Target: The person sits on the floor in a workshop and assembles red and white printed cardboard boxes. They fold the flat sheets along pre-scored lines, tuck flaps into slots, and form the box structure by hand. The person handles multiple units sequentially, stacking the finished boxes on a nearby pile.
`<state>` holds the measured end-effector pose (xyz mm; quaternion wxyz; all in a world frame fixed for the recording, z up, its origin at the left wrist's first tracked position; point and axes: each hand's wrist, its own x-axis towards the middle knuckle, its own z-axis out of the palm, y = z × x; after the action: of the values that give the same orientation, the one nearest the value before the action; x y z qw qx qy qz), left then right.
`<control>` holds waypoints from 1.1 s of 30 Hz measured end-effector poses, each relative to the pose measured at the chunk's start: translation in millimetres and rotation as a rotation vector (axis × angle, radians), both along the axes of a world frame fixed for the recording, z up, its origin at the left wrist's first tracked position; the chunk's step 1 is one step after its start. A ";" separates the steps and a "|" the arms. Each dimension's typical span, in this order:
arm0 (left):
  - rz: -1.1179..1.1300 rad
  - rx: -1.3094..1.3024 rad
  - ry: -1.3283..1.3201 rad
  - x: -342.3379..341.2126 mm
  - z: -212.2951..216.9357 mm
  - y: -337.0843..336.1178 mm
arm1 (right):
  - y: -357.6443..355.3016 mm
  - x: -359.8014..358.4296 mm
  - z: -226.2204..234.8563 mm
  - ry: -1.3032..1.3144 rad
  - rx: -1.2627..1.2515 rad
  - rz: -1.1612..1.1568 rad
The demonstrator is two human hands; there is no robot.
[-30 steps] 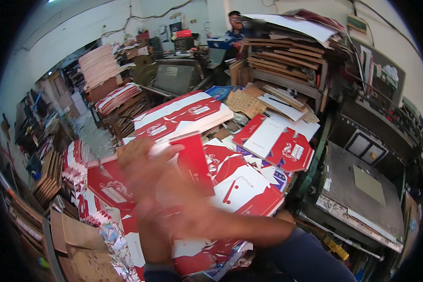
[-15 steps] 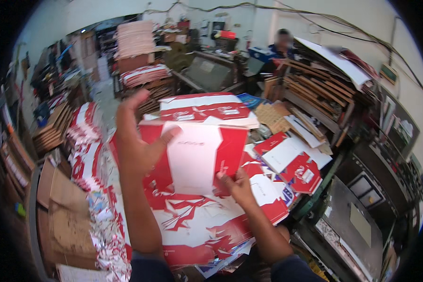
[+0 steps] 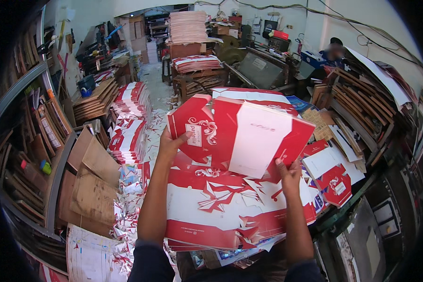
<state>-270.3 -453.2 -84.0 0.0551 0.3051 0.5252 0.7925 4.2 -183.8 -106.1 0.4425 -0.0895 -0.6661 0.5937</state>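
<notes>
Between my two hands is a stack of red and white die-cut cardboard box blanks [image 3: 259, 136], held tilted above a larger pile. My left hand [image 3: 171, 146] is closed on its left edge, the thumb on the front beside a white label panel. At the lower right corner my right hand [image 3: 289, 175] grips the same stack, thumb in front and fingers behind. Under it lies the pile of printed sheets [image 3: 192, 207], with torn red and white scraps [image 3: 228, 195] on top. Another stack of blanks [image 3: 249, 95] lies just behind.
To the right lie more blanks [image 3: 331, 171]. Tall stacks of blanks [image 3: 127, 136] stand on the left, near scraps on the floor and wooden boards [image 3: 96, 176]. A metal machine [image 3: 362, 235] is at the lower right; a person [image 3: 332, 54] is at the far right.
My left hand, earlier raised with fingers spread before the stack, now grips its left edge. The stack has tilted and shows a patterned panel at left. The view has turned left.
</notes>
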 end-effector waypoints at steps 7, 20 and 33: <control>-0.166 -0.128 -0.072 24.0 -5.7 5.4 | 45.1 34.0 6.3 -0.053 -0.042 0.018; -0.198 -0.191 -0.068 45.1 -28.9 29.9 | 62.0 65.2 10.4 -0.046 -0.101 0.023; 0.478 -0.438 1.189 185.6 107.5 94.6 | 70.9 77.1 -8.4 -0.100 -0.151 -0.031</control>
<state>-84.7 -358.5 23.5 -0.3596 0.5465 0.6676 0.3554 81.3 -112.9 -114.5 0.4099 -0.1624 -0.6393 0.6300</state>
